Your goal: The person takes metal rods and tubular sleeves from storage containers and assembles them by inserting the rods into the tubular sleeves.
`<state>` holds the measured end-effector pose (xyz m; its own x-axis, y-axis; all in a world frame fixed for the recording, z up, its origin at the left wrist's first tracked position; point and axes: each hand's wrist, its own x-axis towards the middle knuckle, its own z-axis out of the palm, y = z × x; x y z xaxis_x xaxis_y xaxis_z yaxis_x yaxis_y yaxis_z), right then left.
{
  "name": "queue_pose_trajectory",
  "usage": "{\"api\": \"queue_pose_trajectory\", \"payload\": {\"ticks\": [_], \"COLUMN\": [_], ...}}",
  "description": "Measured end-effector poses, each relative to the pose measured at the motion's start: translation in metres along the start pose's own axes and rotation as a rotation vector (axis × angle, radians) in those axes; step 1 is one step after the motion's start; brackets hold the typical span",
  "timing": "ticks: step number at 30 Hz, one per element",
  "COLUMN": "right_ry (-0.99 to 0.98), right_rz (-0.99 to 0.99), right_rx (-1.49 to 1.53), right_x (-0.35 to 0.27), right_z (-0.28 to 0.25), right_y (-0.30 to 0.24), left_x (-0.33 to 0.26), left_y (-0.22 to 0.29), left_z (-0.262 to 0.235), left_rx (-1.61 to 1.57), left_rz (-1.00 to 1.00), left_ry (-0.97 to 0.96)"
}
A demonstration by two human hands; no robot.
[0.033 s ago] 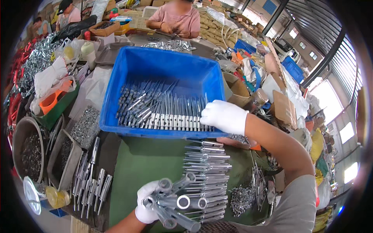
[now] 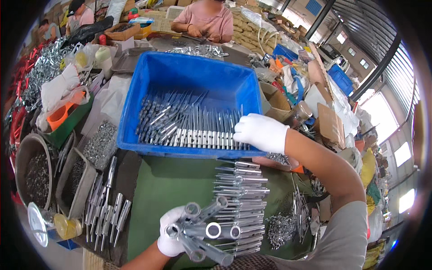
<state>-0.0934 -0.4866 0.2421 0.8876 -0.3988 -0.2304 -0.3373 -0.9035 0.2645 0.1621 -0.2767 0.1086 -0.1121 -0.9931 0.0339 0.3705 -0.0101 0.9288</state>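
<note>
My gloved left hand [image 2: 172,231] is closed round a bunch of shiny metal tubes [image 2: 198,230], their open ends fanned toward me, over the green table mat [image 2: 155,189]. My gloved right hand [image 2: 262,133] reaches over the near right rim of a blue plastic bin [image 2: 153,74]. Its fingers are bent together at the right end of a neat row of metal tubes with thin rods [image 2: 198,139]; what they grip is mostly hidden. Further left in the bin, similar pieces lie in a looser heap. Below the bin, a column of tube-and-rod pieces [image 2: 240,204] lies sideways on the mat.
Small metal parts [image 2: 281,229] and thin rods [image 2: 300,209] lie right of the column. At left are finished-looking tubes [image 2: 103,216], a grey tray [image 2: 76,184] and a round tub [image 2: 33,168]. A co-worker [image 2: 204,22] sits across the table beside loose metal pieces [image 2: 200,51].
</note>
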Motion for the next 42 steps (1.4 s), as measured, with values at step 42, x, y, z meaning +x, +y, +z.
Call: {"api": "queue_pose_trajectory", "payload": {"ticks": [42], "right_ry": [0.467], "right_rz": [0.001], "right_rx": [1.034], "right_x": [-0.008], "right_z": [-0.087], "right_y": [-0.132], "left_x": [0.006], "left_y": [-0.003], "left_z": [-0.004], "left_rx": [0.593], "left_rz": [0.556], "left_ry": [-0.298]}}
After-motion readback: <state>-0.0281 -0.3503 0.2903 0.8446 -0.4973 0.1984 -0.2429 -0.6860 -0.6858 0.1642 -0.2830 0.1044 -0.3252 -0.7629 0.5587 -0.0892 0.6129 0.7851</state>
